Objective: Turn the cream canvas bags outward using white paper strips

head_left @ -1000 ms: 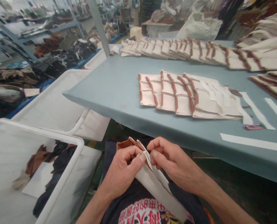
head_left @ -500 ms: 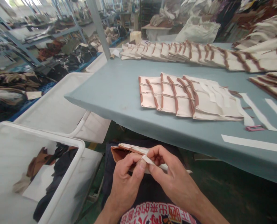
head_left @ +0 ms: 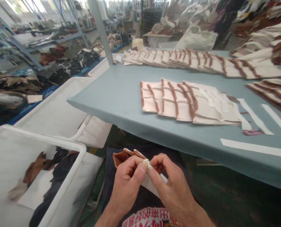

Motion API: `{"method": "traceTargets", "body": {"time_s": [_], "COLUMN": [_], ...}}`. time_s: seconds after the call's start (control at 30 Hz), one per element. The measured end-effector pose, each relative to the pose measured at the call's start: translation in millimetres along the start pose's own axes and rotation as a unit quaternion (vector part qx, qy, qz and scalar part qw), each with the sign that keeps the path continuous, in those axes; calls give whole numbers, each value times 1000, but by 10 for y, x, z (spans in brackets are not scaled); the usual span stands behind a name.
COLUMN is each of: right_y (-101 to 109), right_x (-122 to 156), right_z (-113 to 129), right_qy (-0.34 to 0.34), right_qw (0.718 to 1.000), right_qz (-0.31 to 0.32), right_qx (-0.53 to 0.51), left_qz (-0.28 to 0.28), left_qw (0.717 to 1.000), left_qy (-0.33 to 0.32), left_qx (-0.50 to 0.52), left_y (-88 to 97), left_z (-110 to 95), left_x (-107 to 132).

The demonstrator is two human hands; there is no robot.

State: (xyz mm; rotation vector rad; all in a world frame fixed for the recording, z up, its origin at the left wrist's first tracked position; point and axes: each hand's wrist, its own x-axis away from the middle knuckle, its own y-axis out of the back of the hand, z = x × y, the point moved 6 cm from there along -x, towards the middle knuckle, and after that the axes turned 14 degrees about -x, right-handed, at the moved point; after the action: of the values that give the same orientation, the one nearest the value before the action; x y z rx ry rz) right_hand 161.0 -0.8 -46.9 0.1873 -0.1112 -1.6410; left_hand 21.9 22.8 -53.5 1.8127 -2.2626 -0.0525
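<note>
Over my lap, my left hand (head_left: 129, 178) is closed, thumb and forefinger pinching a white strip (head_left: 152, 186) at the edge of a sewn fabric piece. My right hand (head_left: 175, 178) pinches the same strip just beside the left fingertips. The brown-lined fabric piece (head_left: 119, 159) rests on my thighs, its folded brown and cream end sticking out left of my hands. Fingers cover most of where strip and fabric meet. Part of the strip slants down between my hands.
Overlapping cream pieces with brown edges (head_left: 167, 101) lie on the blue-green table (head_left: 102, 94). White strips (head_left: 256, 146) and a pink-handled tool (head_left: 253, 132) are at the right. A longer row of pieces (head_left: 178, 58) runs behind. White bins (head_left: 83, 151) stand left; a metal post (head_left: 101, 34) rises at the corner.
My fingertips have drawn closer together over the strip, and its white length now shows below them. The fabric piece has shifted in my grasp. The view has tilted and turned slightly.
</note>
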Motion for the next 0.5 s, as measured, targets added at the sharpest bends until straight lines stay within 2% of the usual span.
{"method": "traceTargets", "body": {"time_s": [0.23,0.5], "right_y": [138,252], "right_x": [-55,-29], "right_z": [190,58], "right_qy": [64,45], "right_qw": [996,995], "right_qz": [22,-25], "right_qx": [63,86], "left_qz": [-46,16], "left_qw": [998,998], "left_qy": [-15,14], "left_qx": [-45,-51], "left_y": [-10,-181], "left_z": [-23,-28], "left_x": [-87,-112]}}
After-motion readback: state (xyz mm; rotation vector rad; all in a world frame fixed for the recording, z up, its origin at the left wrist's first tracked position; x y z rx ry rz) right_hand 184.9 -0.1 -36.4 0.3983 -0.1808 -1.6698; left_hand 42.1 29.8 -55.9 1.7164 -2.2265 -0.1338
